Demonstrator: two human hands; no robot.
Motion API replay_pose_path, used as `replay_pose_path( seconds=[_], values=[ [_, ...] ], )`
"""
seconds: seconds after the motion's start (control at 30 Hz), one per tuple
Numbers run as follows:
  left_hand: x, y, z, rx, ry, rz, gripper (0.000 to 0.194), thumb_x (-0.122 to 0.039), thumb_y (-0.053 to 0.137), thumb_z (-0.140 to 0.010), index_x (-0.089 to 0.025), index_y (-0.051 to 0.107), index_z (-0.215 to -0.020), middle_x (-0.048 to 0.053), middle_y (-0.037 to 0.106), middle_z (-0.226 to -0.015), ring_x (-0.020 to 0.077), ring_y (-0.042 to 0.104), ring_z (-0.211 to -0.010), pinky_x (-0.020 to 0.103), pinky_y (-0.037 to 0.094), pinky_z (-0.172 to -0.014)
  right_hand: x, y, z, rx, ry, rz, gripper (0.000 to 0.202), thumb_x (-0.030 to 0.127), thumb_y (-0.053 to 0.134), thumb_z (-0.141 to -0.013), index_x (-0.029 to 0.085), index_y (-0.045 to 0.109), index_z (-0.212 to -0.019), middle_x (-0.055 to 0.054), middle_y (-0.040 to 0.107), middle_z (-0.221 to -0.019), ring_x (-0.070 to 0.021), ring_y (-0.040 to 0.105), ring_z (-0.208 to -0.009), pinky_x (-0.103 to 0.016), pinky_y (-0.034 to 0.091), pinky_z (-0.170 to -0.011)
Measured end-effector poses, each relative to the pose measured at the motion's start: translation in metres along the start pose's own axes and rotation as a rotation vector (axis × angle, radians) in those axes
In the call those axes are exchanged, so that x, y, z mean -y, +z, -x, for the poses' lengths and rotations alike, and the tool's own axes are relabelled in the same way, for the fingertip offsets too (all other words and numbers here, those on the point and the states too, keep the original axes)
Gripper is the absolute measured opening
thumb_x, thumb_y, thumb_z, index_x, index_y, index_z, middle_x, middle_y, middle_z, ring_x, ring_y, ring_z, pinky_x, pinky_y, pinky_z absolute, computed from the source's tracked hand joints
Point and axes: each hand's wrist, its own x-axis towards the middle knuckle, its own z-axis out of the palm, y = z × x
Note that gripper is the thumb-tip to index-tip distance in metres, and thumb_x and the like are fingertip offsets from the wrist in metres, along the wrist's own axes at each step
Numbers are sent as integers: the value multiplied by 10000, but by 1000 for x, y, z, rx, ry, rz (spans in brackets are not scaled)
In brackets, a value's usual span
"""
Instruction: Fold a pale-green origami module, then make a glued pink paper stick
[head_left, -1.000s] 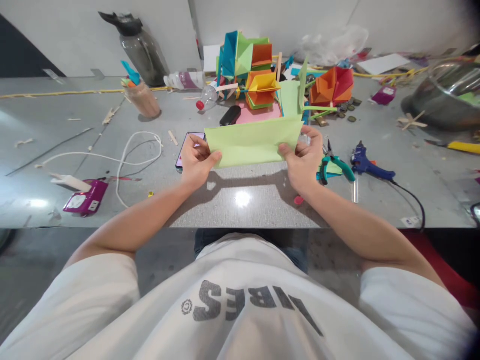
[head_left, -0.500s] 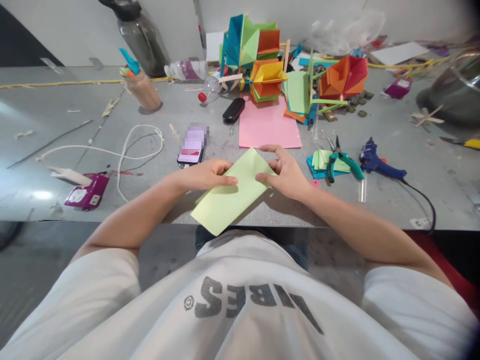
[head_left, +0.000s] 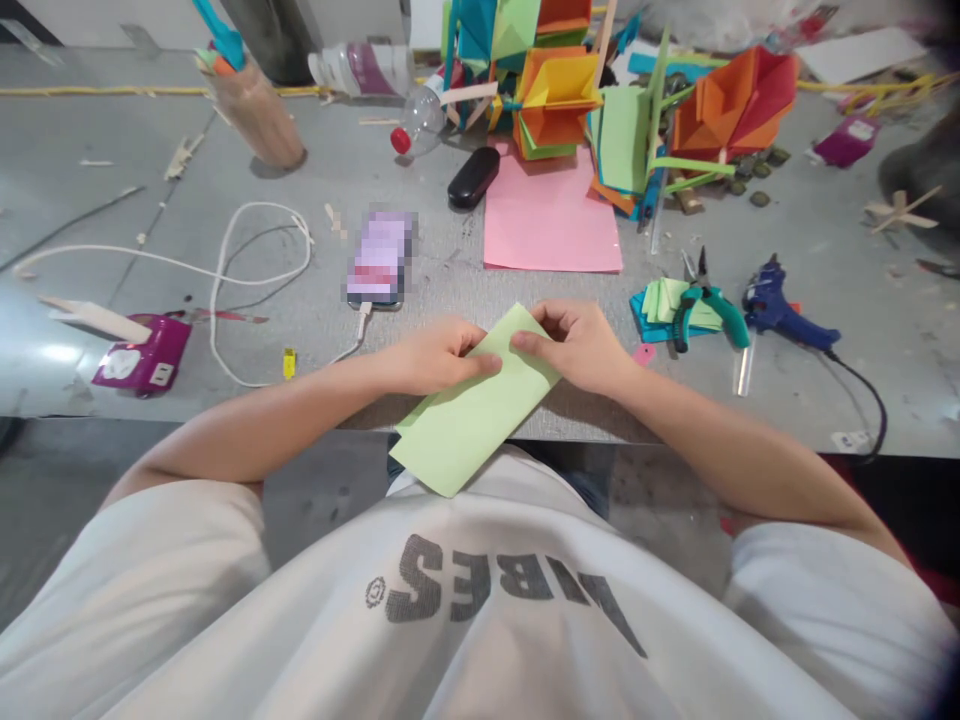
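A light green folded paper (head_left: 476, 415) is held at a slant over the table's front edge, its lower corner above the white shirt. My left hand (head_left: 442, 357) pinches its left side, thumb on top and fingers hidden beneath. My right hand (head_left: 577, 345) grips the upper right edge, with the thumb on the face and the fingers curled behind. At the lower left, two layers of the paper show slightly apart. Beyond the hands lies a pink sheet (head_left: 551, 215).
A phone (head_left: 381, 255) on a white cable lies left of the pink sheet. Pliers (head_left: 709, 305) rest on small paper pieces, beside a blue glue gun (head_left: 787, 310). Colourful paper shapes (head_left: 555, 90), a clear bottle (head_left: 424, 120) and a black case (head_left: 474, 178) stand or lie farther back.
The view has shifted, so the table items appear higher. The right hand's fingers are now curled in behind the paper, and the paper's lower-left layers show more separation.
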Motion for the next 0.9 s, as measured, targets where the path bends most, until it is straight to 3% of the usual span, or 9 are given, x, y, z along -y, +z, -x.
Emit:
replay_pose_path(
  seconds=[0.2, 0.37, 0.73, 0.9],
  values=[
    [-2, 11, 0, -37, 5, -5, 431, -577, 804, -941, -195, 724, -758, 34, 736, -683, 153, 644, -532, 240, 416, -446, -1, 3, 0, 30, 0, 45, 550, 714, 969, -801, 207, 761, -849, -29, 736, -780, -162, 612, -672, -302, 458, -564],
    [-1, 13, -1, -14, -12, 42, 373, -560, 817, -940, -188, 789, -912, 59, 839, -855, 197, 762, -661, 259, 548, -536, -4, 2, 0, 9, -50, 109, 572, 755, 887, -870, 200, 758, -816, -7, 677, -718, -139, 533, -641, -294, 408, -553],
    [3, 10, 0, 75, -31, 117, 395, -566, 841, -947, -175, 794, -975, 96, 852, -911, 231, 797, -709, 289, 581, -559, -5, 2, 0, -1, -64, 153, 535, 712, 833, -921, 211, 706, -785, 4, 614, -700, -134, 486, -642, -301, 371, -565],
    [4, 13, -3, 5, -4, 104, 375, -563, 806, -967, -190, 779, -957, 71, 833, -888, 216, 774, -704, 282, 569, -570, -5, 5, 1, -8, -76, 172, 494, 659, 836, -915, 217, 680, -761, 11, 597, -681, -130, 470, -630, -309, 358, -564]
  ],
)
